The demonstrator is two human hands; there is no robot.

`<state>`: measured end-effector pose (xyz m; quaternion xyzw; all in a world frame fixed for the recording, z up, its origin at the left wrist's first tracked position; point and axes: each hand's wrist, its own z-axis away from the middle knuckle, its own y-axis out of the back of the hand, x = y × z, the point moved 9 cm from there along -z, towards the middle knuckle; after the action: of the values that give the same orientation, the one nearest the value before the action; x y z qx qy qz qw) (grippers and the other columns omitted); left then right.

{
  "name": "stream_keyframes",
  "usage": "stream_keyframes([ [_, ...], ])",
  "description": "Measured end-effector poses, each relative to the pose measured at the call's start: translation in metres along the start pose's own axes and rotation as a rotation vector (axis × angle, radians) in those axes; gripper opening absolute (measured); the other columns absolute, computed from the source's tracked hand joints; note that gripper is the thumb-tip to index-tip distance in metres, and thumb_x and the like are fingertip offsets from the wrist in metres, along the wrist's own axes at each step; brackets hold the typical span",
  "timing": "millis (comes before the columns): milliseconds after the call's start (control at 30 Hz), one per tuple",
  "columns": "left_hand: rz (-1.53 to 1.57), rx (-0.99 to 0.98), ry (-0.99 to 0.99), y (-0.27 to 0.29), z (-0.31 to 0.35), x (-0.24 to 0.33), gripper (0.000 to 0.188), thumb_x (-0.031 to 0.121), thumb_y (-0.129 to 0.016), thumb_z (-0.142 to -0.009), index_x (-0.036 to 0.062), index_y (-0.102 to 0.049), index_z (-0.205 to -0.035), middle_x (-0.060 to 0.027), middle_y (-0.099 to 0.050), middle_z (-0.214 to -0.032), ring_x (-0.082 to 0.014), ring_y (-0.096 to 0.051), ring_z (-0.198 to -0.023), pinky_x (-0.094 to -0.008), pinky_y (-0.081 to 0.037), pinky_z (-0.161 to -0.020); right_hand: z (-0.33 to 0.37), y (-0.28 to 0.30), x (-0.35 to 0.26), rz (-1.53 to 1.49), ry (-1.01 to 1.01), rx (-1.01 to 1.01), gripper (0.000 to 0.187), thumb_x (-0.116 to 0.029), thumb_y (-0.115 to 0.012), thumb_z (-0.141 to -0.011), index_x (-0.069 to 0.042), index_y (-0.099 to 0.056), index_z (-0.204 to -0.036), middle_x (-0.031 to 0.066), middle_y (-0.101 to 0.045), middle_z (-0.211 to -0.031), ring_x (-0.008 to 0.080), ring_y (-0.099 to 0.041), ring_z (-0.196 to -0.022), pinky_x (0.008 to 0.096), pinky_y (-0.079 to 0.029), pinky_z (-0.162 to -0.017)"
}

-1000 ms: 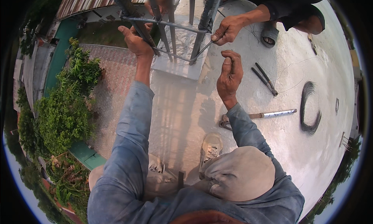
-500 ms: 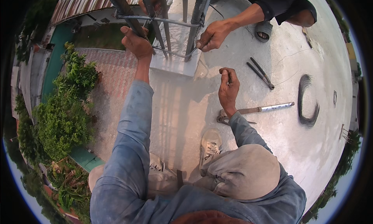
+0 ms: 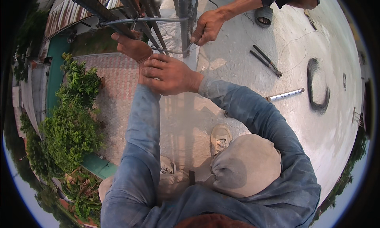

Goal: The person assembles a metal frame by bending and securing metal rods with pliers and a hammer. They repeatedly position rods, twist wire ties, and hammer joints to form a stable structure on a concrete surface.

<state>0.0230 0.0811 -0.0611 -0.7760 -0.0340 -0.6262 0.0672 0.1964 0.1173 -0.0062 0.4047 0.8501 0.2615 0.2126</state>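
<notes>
Gripping a dark ribbed steel bar point(image 3: 93, 8) is the bare left hand point(image 3: 134, 49); the bare right hand point(image 3: 169, 74), closure unclear, is covering its wrist point(image 3: 140, 72).

Bright daylight, seemingly from beyond bars point(image 3: 185, 34); soft shadows point(image 3: 188, 125) stretch nearward across floor point(image 3: 293, 137). Floor's right side pale, glaring (nearly washed out in places). Fisheye bends outer edges; corners black, rim fringed blue. Trees point(image 3: 23, 57) near left rim dark, soft.
</notes>
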Motion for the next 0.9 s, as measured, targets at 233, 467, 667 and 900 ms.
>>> stream_keyframes([
  [233, 0.068, 0.046, 0.04, 0.002, 0.005, 0.004, 0.082, 0.066, -0.023, -0.11, 0.0018, -0.057, -0.074, -0.0064, -0.061, -0.069, -0.0217, -0.053, -0.068, -0.0388, -0.045, -0.071, 0.011, -0.025, 0.026, 0.152, 0.159, -0.086, 0.013, -0.018, -0.073, -0.083, -0.016, -0.07, -0.095, -0.0023, -0.068, -0.116, 0.0197, -0.063, -0.122, 0.0449, -0.048, -0.114],
  [467, 0.187, -0.023, -0.131, -0.003, 0.003, 0.018, 0.075, 0.064, -0.031, -0.11, 0.0035, -0.057, -0.074, -0.0056, -0.057, -0.07, -0.0188, -0.052, -0.07, -0.0358, -0.045, -0.07, 0.044, 0.027, 0.014, -0.103, -0.266, 0.016, 0.03, -0.002, -0.074, -0.076, -0.007, -0.067, -0.105, 0.0082, -0.065, -0.114, 0.0287, -0.064, -0.114, 0.045, -0.053, -0.104],
  [667, -0.038, 0.003, -0.423, 0.007, 0.003, 0.044, 0.061, 0.05, -0.032, -0.114, -0.0014, -0.063, -0.101, -0.011, -0.064, -0.091, -0.0216, -0.058, -0.081, -0.0391, -0.048, -0.071, 0.161, 0.071, 0.025, -0.262, -1.017, 0.29, 0.023, 0.01, -0.061, -0.078, -0.001, -0.067, -0.098, 0.0131, -0.064, -0.105, 0.0328, -0.065, -0.093, 0.0434, -0.053, -0.083],
  [900, 0.04, -0.007, -0.371, 0.018, 0.0, 0.046, 0.062, 0.049, -0.025, -0.115, -0.0013, -0.06, -0.127, -0.014, -0.064, -0.118, -0.0249, -0.061, -0.112, -0.042, -0.049, -0.098, 0.188, 0.089, 0.046, -0.195, -1.03, 0.359, 0.021, 0.011, -0.058, -0.082, 0.0, -0.066, -0.099, 0.013, -0.065, -0.105, 0.0314, -0.066, -0.09, 0.0408, -0.054, -0.073],
])
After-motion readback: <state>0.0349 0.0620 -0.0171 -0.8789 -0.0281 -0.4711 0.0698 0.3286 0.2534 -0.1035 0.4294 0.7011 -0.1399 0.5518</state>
